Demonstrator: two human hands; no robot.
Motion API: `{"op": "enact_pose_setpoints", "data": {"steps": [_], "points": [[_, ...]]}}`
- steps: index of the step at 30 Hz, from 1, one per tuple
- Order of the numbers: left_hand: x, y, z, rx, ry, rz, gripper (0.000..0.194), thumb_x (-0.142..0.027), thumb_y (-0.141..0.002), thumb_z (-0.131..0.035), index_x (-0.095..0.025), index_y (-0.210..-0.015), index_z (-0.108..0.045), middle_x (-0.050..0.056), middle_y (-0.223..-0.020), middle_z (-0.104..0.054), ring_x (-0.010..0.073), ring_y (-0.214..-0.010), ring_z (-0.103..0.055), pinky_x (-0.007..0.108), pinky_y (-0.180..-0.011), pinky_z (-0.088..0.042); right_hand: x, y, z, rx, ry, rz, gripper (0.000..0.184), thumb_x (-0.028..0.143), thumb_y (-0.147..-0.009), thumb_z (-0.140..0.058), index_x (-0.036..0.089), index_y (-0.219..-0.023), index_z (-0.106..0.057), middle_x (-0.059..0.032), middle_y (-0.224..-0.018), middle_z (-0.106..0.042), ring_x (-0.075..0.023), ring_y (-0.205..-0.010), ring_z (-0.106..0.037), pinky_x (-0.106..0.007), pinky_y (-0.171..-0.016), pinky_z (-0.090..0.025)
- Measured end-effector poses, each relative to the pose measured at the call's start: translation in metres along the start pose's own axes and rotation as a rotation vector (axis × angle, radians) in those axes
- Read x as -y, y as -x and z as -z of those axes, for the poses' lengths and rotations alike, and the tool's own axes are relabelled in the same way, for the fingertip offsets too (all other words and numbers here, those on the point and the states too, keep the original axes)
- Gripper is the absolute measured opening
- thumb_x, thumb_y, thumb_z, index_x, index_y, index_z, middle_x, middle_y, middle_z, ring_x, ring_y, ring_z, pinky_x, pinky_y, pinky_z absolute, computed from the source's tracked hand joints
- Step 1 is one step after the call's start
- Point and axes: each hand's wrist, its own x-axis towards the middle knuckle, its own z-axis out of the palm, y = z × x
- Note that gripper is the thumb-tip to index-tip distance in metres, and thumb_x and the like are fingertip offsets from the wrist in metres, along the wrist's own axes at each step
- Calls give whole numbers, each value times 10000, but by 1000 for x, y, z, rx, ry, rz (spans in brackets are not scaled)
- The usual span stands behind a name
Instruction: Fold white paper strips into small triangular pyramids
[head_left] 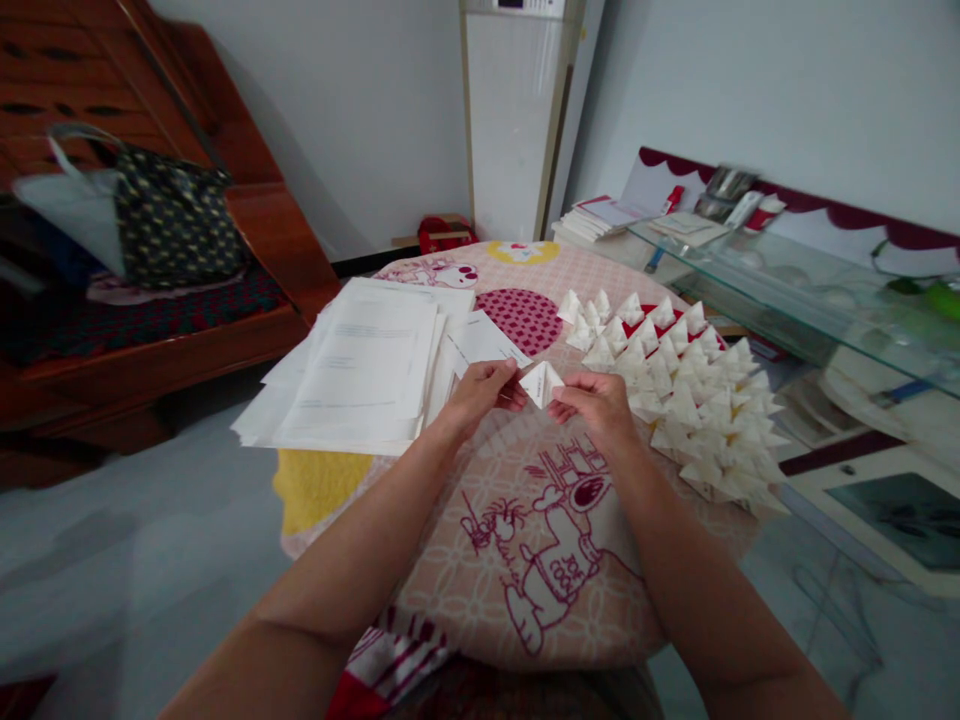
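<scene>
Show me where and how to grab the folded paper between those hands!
Probably pinch the folded paper at its far tip, coming from the far side: that point sticks out free, while the left hand and right hand are at its sides.

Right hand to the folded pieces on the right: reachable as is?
Probably yes: the right hand is close beside the folded pieces, with nothing visible between, but it's pinching a folded paper.

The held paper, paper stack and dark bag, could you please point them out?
Held paper (541, 384), head view, folded middle.
Paper stack (363, 362), head view, top sheet.
Dark bag (174, 215), head view, patterned side.
</scene>
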Motion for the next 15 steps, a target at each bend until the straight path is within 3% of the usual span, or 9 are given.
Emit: {"op": "enact_pose_setpoints", "data": {"steps": [5, 10, 15], "points": [[0, -1, 3, 47, -94, -134, 462, -553, -705, -831, -121, -714, -668, 10, -622, -654, 89, -543, -599, 197, -551, -510, 4, 2, -1, 42, 10, -79, 201, 341, -579, -768, 155, -632, -712, -49, -529, -688, -148, -435, -614, -241, -433, -495], [1, -2, 4, 39, -200, -172, 381, -467, -745, -805, -117, -678, -671, 0, -580, -627, 69, -501, -549, 181, -506, -464, 3, 2, -1, 72, 40, -77, 185, 328, -583, -768, 156, -623, -712, -38, -511, -675, -142, -434, -608, -236, -438, -491], [1, -2, 5, 71, -151, -154, 310, -398, -732, -808, -113, -692, -691, 3, -610, -642, 67, -526, -550, 181, -521, -468, 0, 2, 2, 124, 68, -59, 198, 345, -617, -776, 153, -641, -735, -43, -526, -682, -141, -451, -615, -241, -458, -498]]}}
